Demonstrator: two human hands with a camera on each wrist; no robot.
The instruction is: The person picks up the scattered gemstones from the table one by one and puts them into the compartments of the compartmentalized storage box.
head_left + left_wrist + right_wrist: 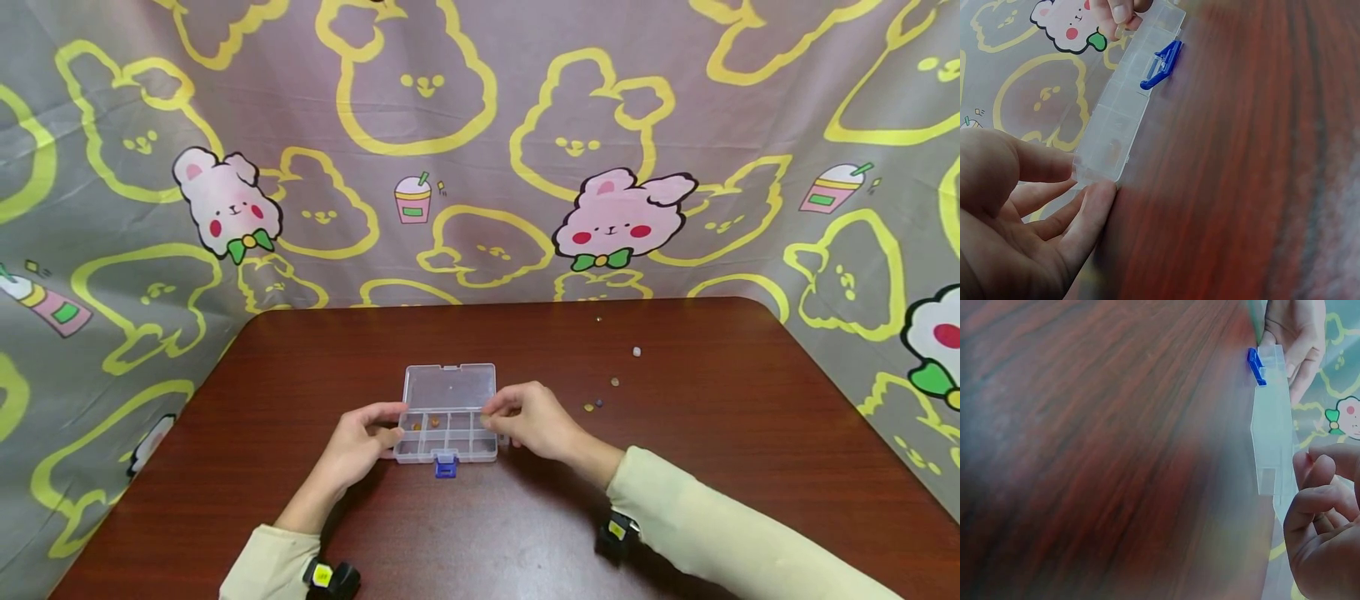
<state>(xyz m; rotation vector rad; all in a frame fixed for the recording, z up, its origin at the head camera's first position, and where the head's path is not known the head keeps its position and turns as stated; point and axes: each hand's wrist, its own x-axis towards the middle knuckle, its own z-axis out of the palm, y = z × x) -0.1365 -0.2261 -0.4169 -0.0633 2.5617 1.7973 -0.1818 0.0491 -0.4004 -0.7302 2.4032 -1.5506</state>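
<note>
A clear plastic compartment box lies on the table with its lid raised at the back and its blue latch hanging down in front. My left hand holds the box's left end between thumb and fingers, as the left wrist view also shows. Over the back right compartment, my right hand pinches a tiny yellowish piece between thumb and index finger; its exact kind is too small to tell. Two small orange-brown pieces, one of them an orange piece, sit in separate back compartments on the left.
Right of the box, several tiny pieces lie scattered: a white piece, a brownish piece, a yellow piece and a dark blue piece. Behind the brown table hangs a patterned curtain.
</note>
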